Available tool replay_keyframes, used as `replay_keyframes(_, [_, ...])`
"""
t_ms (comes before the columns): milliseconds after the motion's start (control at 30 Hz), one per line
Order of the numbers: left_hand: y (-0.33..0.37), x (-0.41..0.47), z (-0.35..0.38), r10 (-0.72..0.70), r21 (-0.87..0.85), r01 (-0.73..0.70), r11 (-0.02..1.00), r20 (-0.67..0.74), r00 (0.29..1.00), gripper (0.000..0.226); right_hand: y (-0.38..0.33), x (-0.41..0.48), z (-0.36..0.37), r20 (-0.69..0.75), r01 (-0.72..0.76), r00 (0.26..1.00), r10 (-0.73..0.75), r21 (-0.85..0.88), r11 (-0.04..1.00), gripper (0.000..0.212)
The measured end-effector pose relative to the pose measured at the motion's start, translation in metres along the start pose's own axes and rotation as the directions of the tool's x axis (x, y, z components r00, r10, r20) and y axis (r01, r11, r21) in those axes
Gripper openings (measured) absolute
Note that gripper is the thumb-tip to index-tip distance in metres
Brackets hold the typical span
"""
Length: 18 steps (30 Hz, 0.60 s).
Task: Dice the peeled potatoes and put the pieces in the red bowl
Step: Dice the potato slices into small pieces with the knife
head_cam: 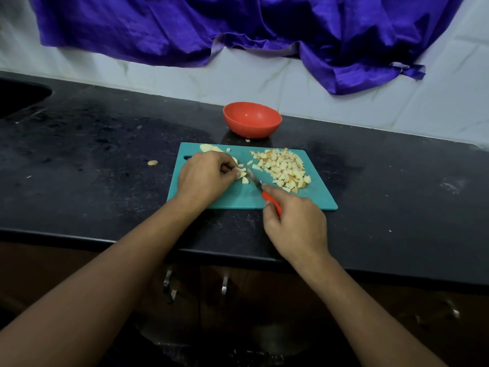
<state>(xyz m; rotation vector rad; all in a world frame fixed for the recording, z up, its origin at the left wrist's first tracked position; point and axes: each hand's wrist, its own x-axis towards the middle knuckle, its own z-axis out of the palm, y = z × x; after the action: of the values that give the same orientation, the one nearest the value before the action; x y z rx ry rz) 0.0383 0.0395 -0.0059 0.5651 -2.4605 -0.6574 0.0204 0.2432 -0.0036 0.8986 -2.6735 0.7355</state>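
Observation:
A teal cutting board [238, 200] lies on the black counter. My left hand [203, 176] curls over potato strips [241, 171] on the board's left half and pinches them in place. My right hand [296, 223] grips a red-handled knife [258, 184], its blade angled up-left and touching the strips beside my left fingers. A pile of diced potato [283, 169] covers the board's right half. Another potato piece [209, 148] lies at the board's far left corner, partly hidden by my left hand. The red bowl [252, 119] stands beyond the board by the wall, with nothing in it.
A stray potato bit [152, 162] lies on the black counter [92, 160] left of the board. A sink opening [18, 96] is at the far left. Purple cloth [238, 27] hangs on the tiled wall. Cabinet handles [169, 284] show below the counter edge.

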Motion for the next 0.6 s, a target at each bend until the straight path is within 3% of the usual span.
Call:
replay_keyframes(133, [0.003,-0.003,0.001,0.087,0.075,-0.087,0.993,0.007,0.996,0.019,0.005,0.005,0.001,-0.023,-0.112,0.993,0.115,0.094,0.989,0.041])
replay_keyframes(300, [0.009,-0.01,0.001,0.236,0.259,-0.223,0.94,-0.022,0.971,0.028,0.007,0.006,0.002,-0.015,-0.124,0.992,0.127,0.131,0.984,0.04])
replay_keyframes(433, [0.017,-0.009,0.003,0.253,0.374,-0.239,0.896,0.012,0.967,0.038,0.008,0.007,0.002,-0.012,-0.138,0.99,0.141,0.147,0.979,0.04])
replay_keyframes(600, [0.027,-0.006,0.001,0.257,0.41,-0.249,0.877,0.036,0.966,0.031,0.009,0.007,0.002,-0.018,-0.14,0.989,0.145,0.171,0.975,0.04])
